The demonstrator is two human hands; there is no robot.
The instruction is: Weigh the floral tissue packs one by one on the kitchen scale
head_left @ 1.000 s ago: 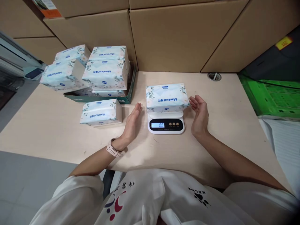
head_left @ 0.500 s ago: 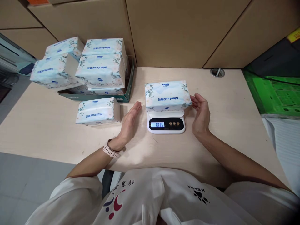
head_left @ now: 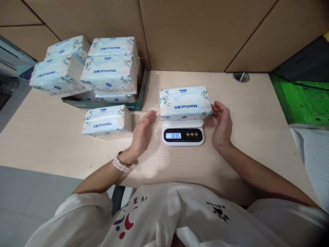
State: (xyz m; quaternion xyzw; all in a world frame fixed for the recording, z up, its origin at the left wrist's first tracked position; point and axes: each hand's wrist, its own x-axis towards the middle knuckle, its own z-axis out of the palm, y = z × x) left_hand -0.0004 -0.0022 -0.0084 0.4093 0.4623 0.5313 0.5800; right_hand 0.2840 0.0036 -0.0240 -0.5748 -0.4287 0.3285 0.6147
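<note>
A floral tissue pack (head_left: 185,103) marked Manhua rests on a small white digital scale (head_left: 183,142), whose lit display reads 103.5. To the left of the scale, my left hand (head_left: 142,132) stands on edge with its fingers stretched out, apart from the pack. My right hand (head_left: 222,126) is at the pack's right end, open and slightly curled, fingertips close to its corner; whether they touch cannot be made out. Another tissue pack (head_left: 105,120) lies on the table just left of my left hand.
Several more tissue packs (head_left: 109,74) are stacked in a green shallow carton (head_left: 141,99) at the back left. A cardboard-coloured panel (head_left: 185,37) closes off the table's back. A cable hole (head_left: 241,77) sits at the back right, near a green crate (head_left: 305,103).
The camera view has shifted slightly. Both hands, the pack on the scale and the 103.5 reading stay as they were.
</note>
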